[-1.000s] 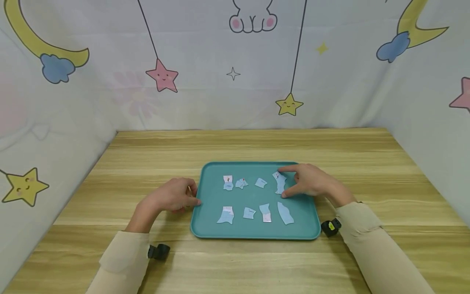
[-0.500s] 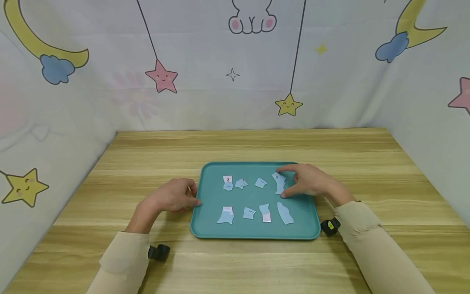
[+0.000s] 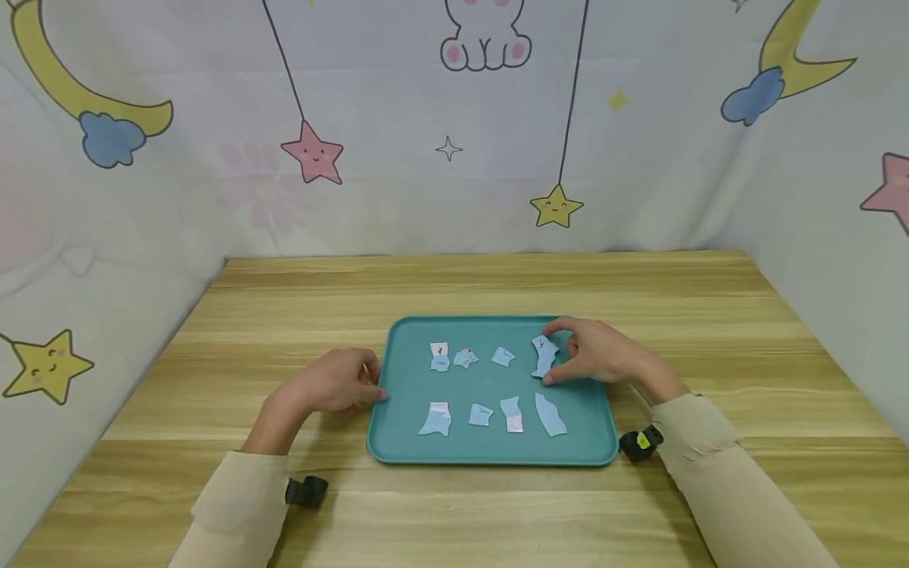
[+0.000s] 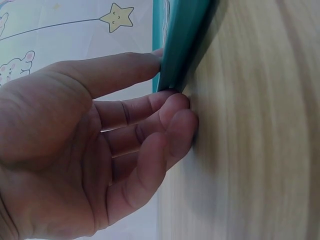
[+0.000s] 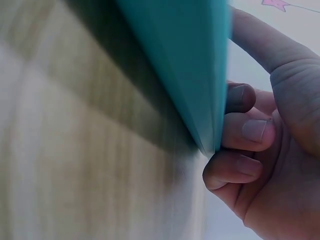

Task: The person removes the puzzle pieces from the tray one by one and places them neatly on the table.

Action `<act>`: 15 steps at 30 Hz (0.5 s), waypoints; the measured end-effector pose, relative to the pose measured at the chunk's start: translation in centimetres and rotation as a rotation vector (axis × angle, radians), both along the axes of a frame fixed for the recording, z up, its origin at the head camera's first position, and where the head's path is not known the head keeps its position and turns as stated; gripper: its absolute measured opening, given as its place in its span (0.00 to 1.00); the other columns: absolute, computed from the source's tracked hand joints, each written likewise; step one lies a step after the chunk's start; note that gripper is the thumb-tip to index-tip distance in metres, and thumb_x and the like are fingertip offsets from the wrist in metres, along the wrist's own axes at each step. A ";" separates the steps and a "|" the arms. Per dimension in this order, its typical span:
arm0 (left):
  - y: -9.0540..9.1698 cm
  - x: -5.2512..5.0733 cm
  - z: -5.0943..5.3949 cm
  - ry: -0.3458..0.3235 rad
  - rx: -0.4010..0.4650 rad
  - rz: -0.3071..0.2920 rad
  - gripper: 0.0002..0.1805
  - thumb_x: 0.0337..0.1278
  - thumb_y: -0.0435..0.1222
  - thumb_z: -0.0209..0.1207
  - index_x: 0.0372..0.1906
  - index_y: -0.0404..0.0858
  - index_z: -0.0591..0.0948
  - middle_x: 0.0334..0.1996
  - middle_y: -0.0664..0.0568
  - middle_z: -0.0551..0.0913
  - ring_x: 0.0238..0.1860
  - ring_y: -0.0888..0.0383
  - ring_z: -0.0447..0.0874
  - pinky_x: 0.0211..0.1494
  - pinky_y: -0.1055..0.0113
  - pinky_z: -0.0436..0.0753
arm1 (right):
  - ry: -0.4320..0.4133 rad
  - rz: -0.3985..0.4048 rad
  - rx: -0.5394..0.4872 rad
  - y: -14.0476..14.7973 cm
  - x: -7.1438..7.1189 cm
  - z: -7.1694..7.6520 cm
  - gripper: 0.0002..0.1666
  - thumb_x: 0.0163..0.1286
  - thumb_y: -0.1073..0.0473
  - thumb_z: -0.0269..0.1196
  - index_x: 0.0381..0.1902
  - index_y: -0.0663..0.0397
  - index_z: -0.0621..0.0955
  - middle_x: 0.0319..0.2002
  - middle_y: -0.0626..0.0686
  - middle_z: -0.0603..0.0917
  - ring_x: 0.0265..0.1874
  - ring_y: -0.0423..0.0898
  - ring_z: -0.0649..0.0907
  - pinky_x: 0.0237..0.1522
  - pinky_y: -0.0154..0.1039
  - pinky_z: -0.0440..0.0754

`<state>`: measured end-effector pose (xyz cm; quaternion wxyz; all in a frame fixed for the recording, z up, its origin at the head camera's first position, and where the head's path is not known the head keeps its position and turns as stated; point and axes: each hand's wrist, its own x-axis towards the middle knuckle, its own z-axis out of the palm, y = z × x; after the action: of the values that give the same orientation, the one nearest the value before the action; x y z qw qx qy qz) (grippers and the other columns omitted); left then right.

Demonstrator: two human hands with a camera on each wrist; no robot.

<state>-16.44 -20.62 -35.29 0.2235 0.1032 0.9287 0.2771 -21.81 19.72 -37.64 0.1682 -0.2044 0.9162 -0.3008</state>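
Torn light-blue paper pieces lie in two rows on a teal tray [image 3: 490,463]. At the tray's left rim is my left hand [image 3: 334,383]; in the left wrist view this hand [image 4: 95,135] grips the rim, thumb on top and fingers curled below. My right hand [image 3: 604,353] spans the back-right piece [image 3: 545,356], index finger at its far end and thumb at its near end. The right wrist view has the right hand [image 5: 280,130] beside the tray's edge [image 5: 185,65], other fingers curled; the piece is hidden there.
Other pieces in the back row include a pink-topped one [image 3: 439,356] and a small one [image 3: 503,356]. A long piece [image 3: 550,415] lies front right. Under the tray is a wooden table [image 3: 454,521], with a printed cloth [image 3: 383,197] behind and at both sides.
The back-right piece has shifted slightly right on the tray with my right fingers, the index finger now more bent. My left hand stays at the rim. The head view has tilted up slightly.
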 end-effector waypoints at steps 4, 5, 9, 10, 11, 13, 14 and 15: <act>-0.1 0.1 -0.1 -0.004 0.007 0.009 0.11 0.65 0.36 0.69 0.40 0.35 0.79 0.24 0.50 0.81 0.19 0.58 0.77 0.23 0.67 0.77 | -0.026 -0.014 -0.037 0.1 0.1 -0.2 0.49 0.58 0.47 0.81 0.71 0.61 0.74 0.20 0.46 0.69 0.21 0.43 0.69 0.26 0.34 0.64; -0.1 0.1 -0.1 -0.004 0.008 0.009 0.11 0.64 0.36 0.69 0.40 0.35 0.79 0.24 0.50 0.81 0.19 0.58 0.77 0.23 0.67 0.77 | -0.034 -0.019 -0.048 0.2 0.1 -0.2 0.49 0.59 0.47 0.81 0.72 0.61 0.73 0.20 0.47 0.69 0.21 0.43 0.69 0.26 0.34 0.64; -0.1 0.2 -0.1 -0.006 0.014 0.010 0.11 0.64 0.36 0.69 0.39 0.35 0.79 0.23 0.50 0.80 0.18 0.58 0.76 0.23 0.68 0.76 | -0.054 -0.048 -0.088 0.5 0.3 -0.2 0.50 0.59 0.49 0.80 0.73 0.61 0.71 0.20 0.47 0.69 0.21 0.44 0.69 0.26 0.34 0.64; -0.1 0.2 -0.1 -0.006 0.015 0.010 0.11 0.64 0.36 0.69 0.39 0.35 0.79 0.23 0.50 0.80 0.19 0.58 0.76 0.23 0.68 0.76 | -0.055 -0.053 -0.100 0.6 0.4 -0.2 0.50 0.59 0.50 0.80 0.73 0.62 0.71 0.20 0.47 0.69 0.20 0.44 0.69 0.26 0.34 0.64; -0.1 0.1 -0.1 -0.006 0.016 0.010 0.11 0.64 0.36 0.69 0.39 0.35 0.79 0.24 0.50 0.80 0.19 0.58 0.76 0.23 0.68 0.76 | -0.056 -0.056 -0.112 0.7 0.4 -0.2 0.50 0.59 0.50 0.80 0.73 0.62 0.71 0.20 0.46 0.69 0.20 0.44 0.69 0.26 0.34 0.64; -0.1 0.1 -0.1 -0.006 0.016 0.010 0.11 0.65 0.36 0.69 0.40 0.35 0.79 0.24 0.50 0.80 0.19 0.58 0.76 0.23 0.68 0.76 | -0.056 -0.063 -0.132 0.9 0.5 -0.1 0.50 0.59 0.50 0.80 0.73 0.62 0.70 0.19 0.46 0.68 0.19 0.43 0.68 0.26 0.34 0.64; 0.0 0.1 -0.1 -0.006 0.015 0.009 0.11 0.65 0.36 0.69 0.40 0.35 0.79 0.24 0.50 0.80 0.19 0.58 0.76 0.23 0.68 0.76 | -0.057 -0.067 -0.141 1.0 0.5 0.0 0.50 0.59 0.50 0.80 0.73 0.62 0.70 0.19 0.46 0.68 0.19 0.42 0.68 0.26 0.34 0.64; 0.0 0.1 -0.1 -0.006 0.015 0.009 0.11 0.65 0.36 0.69 0.39 0.35 0.78 0.24 0.50 0.80 0.19 0.58 0.76 0.23 0.68 0.76 | -0.058 -0.071 -0.149 1.1 0.5 0.0 0.50 0.59 0.50 0.80 0.73 0.62 0.70 0.19 0.46 0.68 0.19 0.42 0.68 0.25 0.33 0.64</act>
<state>-16.36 -20.66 -35.39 0.2244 0.1001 0.9264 0.2854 -21.30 20.81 -37.62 0.1680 -0.1750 0.8927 -0.3798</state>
